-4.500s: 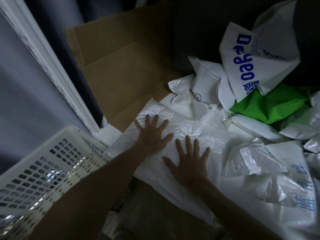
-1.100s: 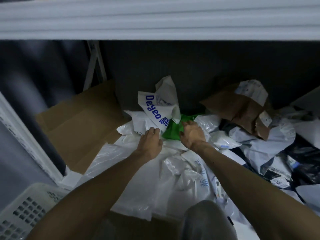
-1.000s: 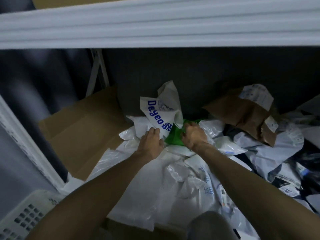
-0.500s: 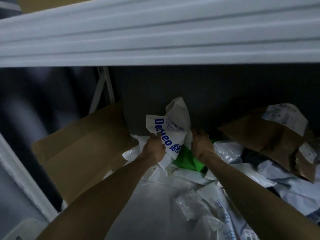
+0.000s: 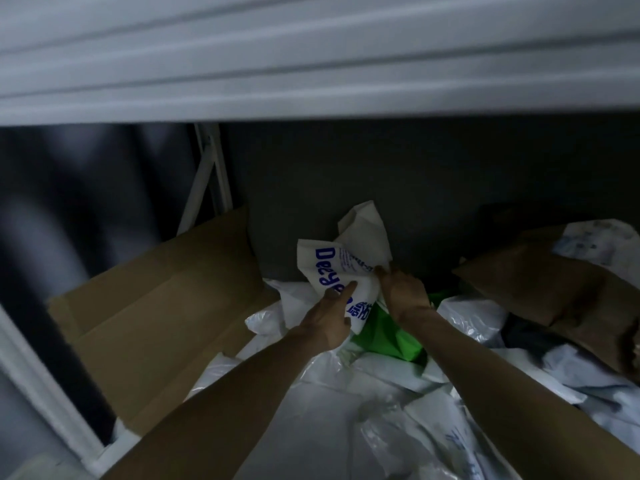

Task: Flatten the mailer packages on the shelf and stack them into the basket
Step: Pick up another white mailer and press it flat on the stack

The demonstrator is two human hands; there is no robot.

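A crumpled white mailer with blue lettering (image 5: 349, 251) stands against the dark back wall of the shelf. My left hand (image 5: 329, 315) holds its lower left part, thumb laid across the print. My right hand (image 5: 401, 289) pinches its right edge. Right below the hands lies a green mailer (image 5: 388, 336). Several white plastic mailers (image 5: 346, 410) cover the shelf in front of me. The basket shows only as a pale corner (image 5: 33, 467) at the bottom left.
Flattened brown cardboard (image 5: 156, 306) lies on the shelf's left side. A crumpled brown paper mailer (image 5: 554, 289) sits at the right with more white and dark bags around it. The upper shelf's white beam (image 5: 311, 57) hangs low overhead. A white upright (image 5: 45, 393) borders the left.
Both hands went from the flattened white mailer to the printed mailer at the back and took hold of it. My view tilted up, so the basket slid nearly out of sight.
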